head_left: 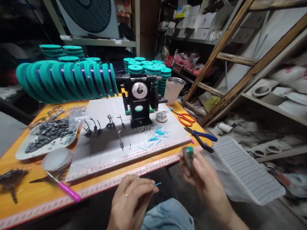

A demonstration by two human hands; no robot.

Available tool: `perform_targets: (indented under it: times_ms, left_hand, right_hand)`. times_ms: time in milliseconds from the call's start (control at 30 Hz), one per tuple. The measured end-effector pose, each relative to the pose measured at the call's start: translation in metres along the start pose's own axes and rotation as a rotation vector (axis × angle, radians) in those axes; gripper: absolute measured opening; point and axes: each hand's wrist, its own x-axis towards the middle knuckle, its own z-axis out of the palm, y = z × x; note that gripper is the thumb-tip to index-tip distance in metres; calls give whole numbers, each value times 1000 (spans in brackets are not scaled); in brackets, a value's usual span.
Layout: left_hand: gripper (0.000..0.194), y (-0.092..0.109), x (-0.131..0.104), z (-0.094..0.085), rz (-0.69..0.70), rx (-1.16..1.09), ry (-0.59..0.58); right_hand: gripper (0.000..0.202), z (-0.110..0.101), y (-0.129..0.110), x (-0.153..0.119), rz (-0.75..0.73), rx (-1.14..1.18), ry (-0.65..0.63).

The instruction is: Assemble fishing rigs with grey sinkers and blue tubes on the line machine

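My left hand [134,201] is pinched shut on a thin blue tube [157,184], whose end pokes out past the fingertips in front of the table's near edge. To the right, my right hand [203,175] grips a small dark object with a green top [188,156], lighter-like in shape but blurred. On the white board [100,159] lie more short blue tubes [158,134], loose metal beads [145,128] and a small dish of beads [161,117]. Several dark sinkers on short lines [110,123] rest there too, one [122,145] nearer the front.
A black winding machine with a dial [139,108] carries a row of teal foam spools [69,78]. Left are a tray of grey sinkers [48,135] and a pink-handled tool [69,191]. Orange scissors [187,119], blue-handled pliers [201,135] and a cup [173,91] stand right.
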Motion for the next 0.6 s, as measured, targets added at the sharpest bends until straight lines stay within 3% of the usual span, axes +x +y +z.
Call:
perform_targets:
  times_ms: [100, 233, 367, 600]
  left_hand:
    - [20, -6, -8, 7, 61, 101, -64]
    - [20, -14, -19, 15, 95, 216, -117]
    - [23, -20, -21, 17, 81, 234, -174]
    - [29, -33, -21, 12, 127, 223, -214]
  right_hand:
    - [74, 10, 32, -27, 299, 225, -165]
    - [72, 28, 64, -28, 557, 468, -249]
    - [65, 40, 74, -22, 652, 606, -235]
    - [60, 47, 72, -20, 757, 677, -217]
